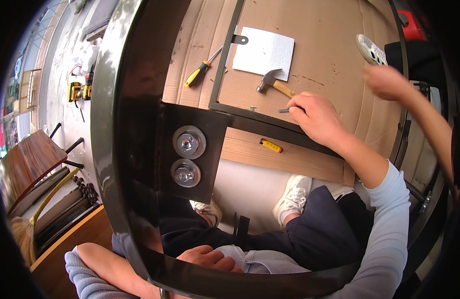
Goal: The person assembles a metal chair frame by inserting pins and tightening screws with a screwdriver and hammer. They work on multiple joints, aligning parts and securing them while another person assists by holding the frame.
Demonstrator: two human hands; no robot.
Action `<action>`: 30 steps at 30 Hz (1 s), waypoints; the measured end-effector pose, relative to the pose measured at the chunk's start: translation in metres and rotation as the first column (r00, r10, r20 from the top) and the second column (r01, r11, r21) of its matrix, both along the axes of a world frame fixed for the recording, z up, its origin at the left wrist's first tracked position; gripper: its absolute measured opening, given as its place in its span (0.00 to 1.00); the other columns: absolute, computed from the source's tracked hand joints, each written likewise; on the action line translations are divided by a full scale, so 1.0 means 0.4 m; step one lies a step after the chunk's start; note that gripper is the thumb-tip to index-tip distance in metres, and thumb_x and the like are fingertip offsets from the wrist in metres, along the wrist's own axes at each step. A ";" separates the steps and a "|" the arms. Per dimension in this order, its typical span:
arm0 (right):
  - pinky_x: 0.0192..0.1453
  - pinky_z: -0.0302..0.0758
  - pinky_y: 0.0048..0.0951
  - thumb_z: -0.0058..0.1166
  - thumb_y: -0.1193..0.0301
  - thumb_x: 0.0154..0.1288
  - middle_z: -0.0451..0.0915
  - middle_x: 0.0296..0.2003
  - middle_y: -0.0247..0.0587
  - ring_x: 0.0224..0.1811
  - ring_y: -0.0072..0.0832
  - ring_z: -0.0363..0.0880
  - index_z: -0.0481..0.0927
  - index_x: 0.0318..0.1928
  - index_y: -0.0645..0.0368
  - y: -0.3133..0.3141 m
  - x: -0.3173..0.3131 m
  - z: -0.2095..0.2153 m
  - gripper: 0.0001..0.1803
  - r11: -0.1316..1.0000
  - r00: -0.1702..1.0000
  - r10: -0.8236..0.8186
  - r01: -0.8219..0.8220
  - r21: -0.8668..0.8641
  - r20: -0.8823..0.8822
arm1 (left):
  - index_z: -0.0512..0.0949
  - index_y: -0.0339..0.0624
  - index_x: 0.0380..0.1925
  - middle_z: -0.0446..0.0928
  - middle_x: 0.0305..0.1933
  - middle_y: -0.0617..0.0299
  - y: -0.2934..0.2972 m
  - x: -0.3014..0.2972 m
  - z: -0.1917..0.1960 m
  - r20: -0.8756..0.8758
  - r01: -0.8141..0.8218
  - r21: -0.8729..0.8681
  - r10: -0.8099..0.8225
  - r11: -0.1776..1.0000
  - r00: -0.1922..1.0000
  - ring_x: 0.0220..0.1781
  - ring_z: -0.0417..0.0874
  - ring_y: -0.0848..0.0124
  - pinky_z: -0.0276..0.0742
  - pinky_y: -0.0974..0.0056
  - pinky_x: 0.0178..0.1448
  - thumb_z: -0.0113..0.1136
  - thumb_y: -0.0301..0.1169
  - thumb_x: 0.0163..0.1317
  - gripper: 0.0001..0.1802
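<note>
My right hand (317, 117) is closed over the dark metal frame (270, 123), and a short grey metal piece (284, 111) sticks out from its fingertips. Just beyond it, a claw hammer (271, 80) lies with its head on the edge of a white foam sheet (264, 50); my hand covers the far end of its wooden handle. My left hand (207, 258) is down by my lap, behind the curved dark rail (230, 276). Its fingers are curled, and the fingertips are hidden, so what they hold does not show.
A yellow-green screwdriver (196, 75) lies on cardboard (334, 30) left of the frame. Two metal discs (189, 142) sit on a dark plate. A small yellow-red tube (271, 145) lies nearer me. At right, another person's blurred hand (388, 82) reaches in. Power tools (74, 91) stand far left.
</note>
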State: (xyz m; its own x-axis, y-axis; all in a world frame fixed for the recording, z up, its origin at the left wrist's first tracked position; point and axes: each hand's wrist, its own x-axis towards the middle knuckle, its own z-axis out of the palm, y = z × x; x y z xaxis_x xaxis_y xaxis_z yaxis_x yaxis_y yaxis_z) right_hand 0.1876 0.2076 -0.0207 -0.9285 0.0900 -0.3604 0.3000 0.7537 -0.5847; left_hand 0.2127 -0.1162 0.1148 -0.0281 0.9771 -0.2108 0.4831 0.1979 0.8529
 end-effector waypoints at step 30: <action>0.38 0.72 0.30 0.53 0.74 0.61 0.78 0.27 0.43 0.30 0.32 0.76 0.79 0.36 0.62 -0.037 -0.045 -0.059 0.06 0.942 0.979 -0.005 -0.064 -0.330 -0.203 | 0.71 0.46 0.30 0.71 0.25 0.63 0.036 -0.043 -0.026 0.136 0.116 -0.102 -0.102 0.988 0.985 0.29 0.80 0.67 0.73 0.67 0.32 0.55 0.39 0.60 0.09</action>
